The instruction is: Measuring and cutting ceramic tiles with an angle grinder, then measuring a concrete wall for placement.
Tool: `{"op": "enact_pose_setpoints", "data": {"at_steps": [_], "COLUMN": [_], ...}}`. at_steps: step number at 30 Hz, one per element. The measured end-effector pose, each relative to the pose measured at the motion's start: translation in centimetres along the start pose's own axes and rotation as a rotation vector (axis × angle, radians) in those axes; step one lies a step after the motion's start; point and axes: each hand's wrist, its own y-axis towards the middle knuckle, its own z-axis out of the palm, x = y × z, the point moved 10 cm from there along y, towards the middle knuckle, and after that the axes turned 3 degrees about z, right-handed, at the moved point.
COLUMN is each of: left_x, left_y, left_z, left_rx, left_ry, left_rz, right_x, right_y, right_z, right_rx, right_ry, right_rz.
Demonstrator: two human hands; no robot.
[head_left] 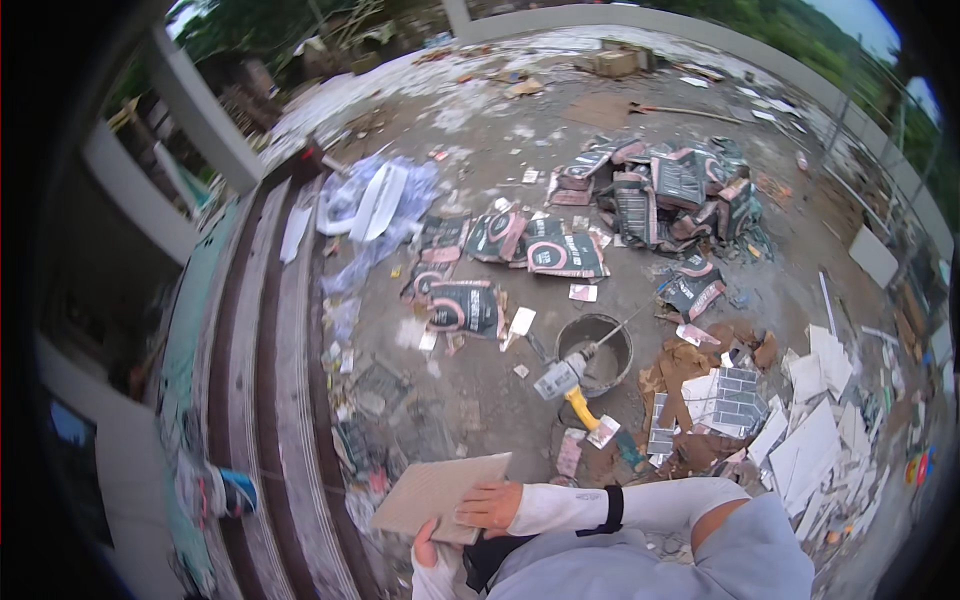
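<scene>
Along the left edge of the concrete ground (505,415) run striped steps (285,400), with a blue-and-white object (235,492), too blurred to name, near their lower end. Beside the steps' far end, crumpled clear plastic (412,187) lies under a long white panel (380,203). At the near edge of the ground, in front of the person's body, a beige tile (432,490) is held up at a tilt, its textured face showing. The left hand (426,546) grips its near edge; the right hand (488,506) is laid flat on the face, fingers extended and close together. Beyond the tile lie several dark-and-pink bags (466,308). To their right, a grey-and-yellow drill (563,382) leans on a round bucket (624,352), its rod crossing the opening. Farther back sits a heap of similar bags (680,180). Toward the right edge lie brick-patterned pieces (735,400), then broken white tiles (808,445) in a pile.
</scene>
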Motion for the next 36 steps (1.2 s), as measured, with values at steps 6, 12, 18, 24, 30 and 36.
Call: {"op": "enact_pose_setpoints", "data": {"at_steps": [6, 12, 18, 24, 30, 36], "left_x": [-16.3, -16.2, -8.7, -2.0, 8.9, 21.0], "left_y": [15.0, 38.5, 46.3, 46.9, 39.3, 27.4], "left_z": [-2.2, 7.9, 21.3, 28.4, 32.6, 31.9], "left_rx": [-0.023, 0.211, 0.736, 1.122, 1.488, 1.735], "left_ry": [0.211, 0.622, 1.196, 1.531, 1.908, 2.287], "left_rz": [0.150, -0.453, -0.772, -0.734, -0.631, -0.354], "right_x": [-20.6, -31.6, -20.3, -7.4, -1.1, 14.5], "right_y": [-2.1, -16.9, -9.7, -11.0, -19.3, -24.1], "right_z": [-2.0, 11.3, 11.8, 17.3, 42.5, 39.8], "right_rx": [-0.148, -1.309, -0.488, -0.915, -1.642, -2.033], "right_ry": [0.081, 0.897, 0.494, 0.521, -0.244, -0.292], "right_rz": [0.747, 1.003, 1.820, 2.223, 2.392, 2.133]}}
